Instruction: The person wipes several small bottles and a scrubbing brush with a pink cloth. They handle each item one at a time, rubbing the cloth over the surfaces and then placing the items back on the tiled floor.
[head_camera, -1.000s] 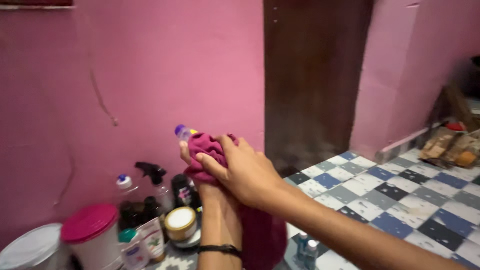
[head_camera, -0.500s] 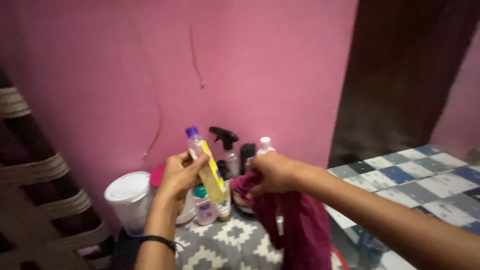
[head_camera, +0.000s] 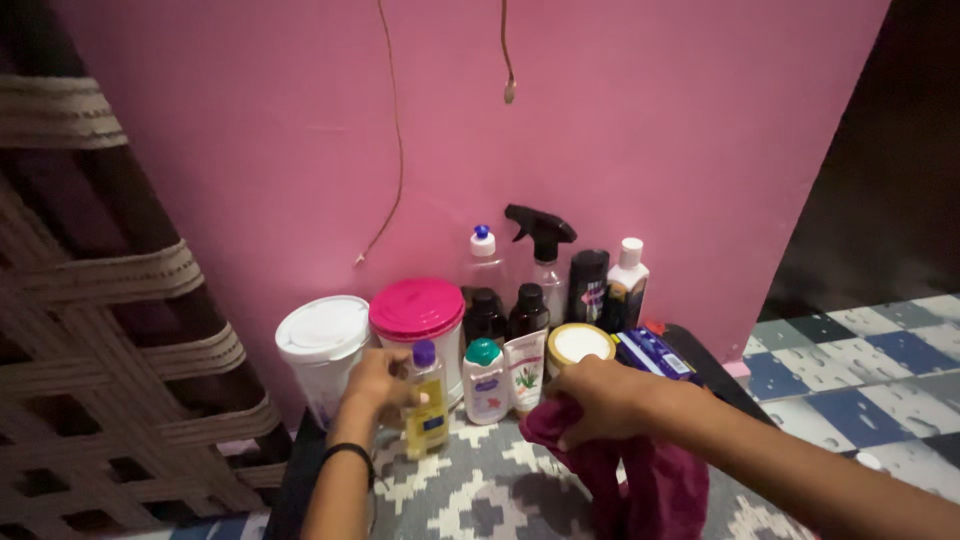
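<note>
My left hand (head_camera: 378, 385) grips a slim yellow bottle with a purple cap (head_camera: 426, 402), held upright just above the grey patterned mat (head_camera: 470, 495), in front of a pink-lidded tub (head_camera: 417, 312). A black band circles that wrist. My right hand (head_camera: 600, 398) clutches a maroon cloth (head_camera: 640, 475) that hangs down over the mat, close to a gold-rimmed jar with a white lid (head_camera: 579, 345).
Against the pink wall (head_camera: 650, 130) stand a white tub (head_camera: 322, 345), a black-trigger spray bottle (head_camera: 542, 255), dark bottles (head_camera: 506, 315), a white-capped bottle (head_camera: 628, 285), a teal-capped bottle (head_camera: 485, 380) and a tube (head_camera: 525, 370). A woven frame (head_camera: 110, 330) is left; checkered floor tiles (head_camera: 850, 370) lie right.
The cloth has come off the yellow bottle. My left hand lowered the bottle toward the mat by the tubs, and my right hand dropped with the cloth. The view swung left and down.
</note>
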